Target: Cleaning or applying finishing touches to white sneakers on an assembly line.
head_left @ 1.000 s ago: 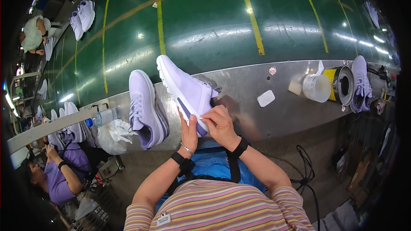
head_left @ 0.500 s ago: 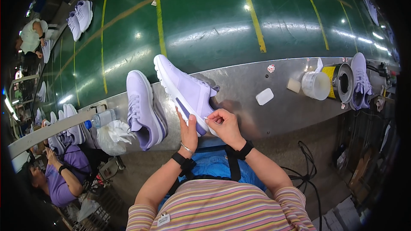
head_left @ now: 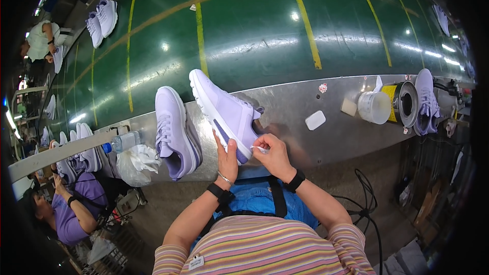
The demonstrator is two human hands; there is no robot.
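A lavender sneaker (head_left: 228,106) with a white sole and a purple sidewall panel lies tilted on its side at the metal ledge, toe pointing away. My left hand (head_left: 227,160) grips its sole near the heel, thumb along the sidewall. At the heel, my right hand (head_left: 275,158) has thumb and fingertips pinched on a small white scrap (head_left: 262,149), perhaps tissue or cloth, against the shoe's edge. The mate, a second lavender sneaker (head_left: 172,119), stands just left with its toe away from me.
Beyond the metal ledge (head_left: 290,107) runs a green conveyor belt (head_left: 249,25) carrying shoes. To the right are a white block (head_left: 315,120), a plastic tub (head_left: 374,107), an open can (head_left: 406,104) and another sneaker (head_left: 427,97). A plastic bag (head_left: 136,165) and co-worker (head_left: 79,214) are left.
My right hand has shifted slightly right and down along the heel, and more of the white scrap shows in its fingers. The left hand keeps its hold on the sneaker.
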